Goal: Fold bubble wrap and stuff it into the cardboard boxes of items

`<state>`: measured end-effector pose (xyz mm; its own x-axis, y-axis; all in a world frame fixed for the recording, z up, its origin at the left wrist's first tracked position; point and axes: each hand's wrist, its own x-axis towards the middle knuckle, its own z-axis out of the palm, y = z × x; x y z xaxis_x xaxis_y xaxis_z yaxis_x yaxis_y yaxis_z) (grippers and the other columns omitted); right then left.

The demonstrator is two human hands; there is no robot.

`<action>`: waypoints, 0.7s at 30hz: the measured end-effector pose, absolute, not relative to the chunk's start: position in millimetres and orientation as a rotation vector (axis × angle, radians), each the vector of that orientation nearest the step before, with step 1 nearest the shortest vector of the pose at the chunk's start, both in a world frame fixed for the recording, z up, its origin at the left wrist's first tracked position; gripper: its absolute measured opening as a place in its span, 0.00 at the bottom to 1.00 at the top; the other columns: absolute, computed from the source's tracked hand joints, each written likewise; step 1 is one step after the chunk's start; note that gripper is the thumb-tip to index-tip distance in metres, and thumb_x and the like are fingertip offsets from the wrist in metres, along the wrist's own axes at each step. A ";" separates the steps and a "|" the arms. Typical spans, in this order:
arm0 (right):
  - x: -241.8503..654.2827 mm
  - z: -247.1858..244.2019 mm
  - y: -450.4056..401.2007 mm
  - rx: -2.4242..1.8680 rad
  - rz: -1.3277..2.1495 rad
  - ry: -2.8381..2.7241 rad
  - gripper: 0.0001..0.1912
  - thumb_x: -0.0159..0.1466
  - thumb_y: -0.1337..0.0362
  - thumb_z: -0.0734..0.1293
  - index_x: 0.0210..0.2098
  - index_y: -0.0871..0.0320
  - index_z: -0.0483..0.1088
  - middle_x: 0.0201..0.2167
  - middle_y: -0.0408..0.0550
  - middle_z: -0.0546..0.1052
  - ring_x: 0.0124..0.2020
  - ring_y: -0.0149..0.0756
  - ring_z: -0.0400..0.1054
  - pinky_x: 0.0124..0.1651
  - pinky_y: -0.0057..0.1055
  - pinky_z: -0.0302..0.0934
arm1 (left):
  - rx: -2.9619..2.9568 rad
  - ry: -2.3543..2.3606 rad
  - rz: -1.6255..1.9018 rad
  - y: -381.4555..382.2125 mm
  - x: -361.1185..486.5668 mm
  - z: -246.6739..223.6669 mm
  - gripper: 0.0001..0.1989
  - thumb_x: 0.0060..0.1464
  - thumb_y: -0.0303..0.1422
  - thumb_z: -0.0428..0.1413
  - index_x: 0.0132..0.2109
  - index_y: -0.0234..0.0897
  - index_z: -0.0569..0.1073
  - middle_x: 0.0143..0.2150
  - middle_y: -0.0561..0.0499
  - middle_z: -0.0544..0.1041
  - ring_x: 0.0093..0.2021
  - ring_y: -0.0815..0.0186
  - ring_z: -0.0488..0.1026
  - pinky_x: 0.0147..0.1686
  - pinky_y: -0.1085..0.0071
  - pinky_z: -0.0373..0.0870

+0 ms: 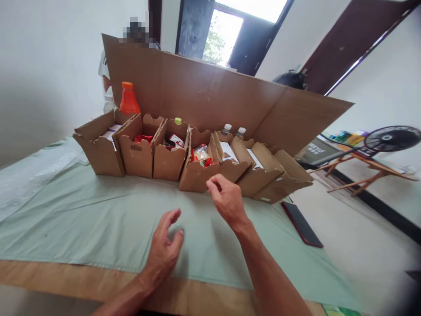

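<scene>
My left hand hovers over the green cloth, thumb and fingers apart, with nothing between them. To its right and farther forward is my right hand, its fingers curled in towards the thumb; no object shows in it. The nearest box to it is an open cardboard box with red and clear snack packets, just beyond the fingertips. Left of that, a cardboard box holds a dark red and white packet. Another box has red packets inside.
More cardboard boxes continue the row, several tilted at the right. Behind stand an orange bottle and a tall cardboard panel. A phone lies right, bubble wrap left. A person is partly visible behind the panel.
</scene>
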<state>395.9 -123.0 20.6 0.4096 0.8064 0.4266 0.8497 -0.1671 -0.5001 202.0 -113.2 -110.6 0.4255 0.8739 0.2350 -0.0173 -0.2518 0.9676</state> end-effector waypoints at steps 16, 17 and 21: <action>382.8 14.5 -164.1 -1.879 0.111 -1.525 0.10 0.69 0.65 0.63 0.38 0.53 0.77 0.31 0.42 0.82 0.33 0.34 0.77 0.39 0.27 0.66 | 1.856 0.820 1.145 -121.2 131.5 -119.5 0.12 0.63 0.32 0.54 0.51 0.41 0.79 0.53 0.43 0.79 0.54 0.57 0.78 0.48 0.62 0.80; 382.8 13.4 -189.3 -1.794 0.097 -1.574 0.09 0.69 0.65 0.64 0.39 0.53 0.77 0.32 0.42 0.83 0.33 0.33 0.77 0.40 0.27 0.66 | 1.858 0.836 1.140 -117.9 127.2 -116.6 0.12 0.64 0.33 0.54 0.51 0.41 0.78 0.54 0.43 0.79 0.54 0.57 0.77 0.47 0.62 0.80; 398.0 5.2 -285.4 -1.744 -0.138 -1.332 0.08 0.69 0.65 0.66 0.44 0.49 0.78 0.38 0.41 0.84 0.36 0.33 0.79 0.40 0.27 0.70 | 1.848 0.866 1.072 -105.0 124.2 -96.8 0.12 0.64 0.35 0.56 0.53 0.42 0.77 0.57 0.44 0.76 0.54 0.58 0.76 0.50 0.61 0.78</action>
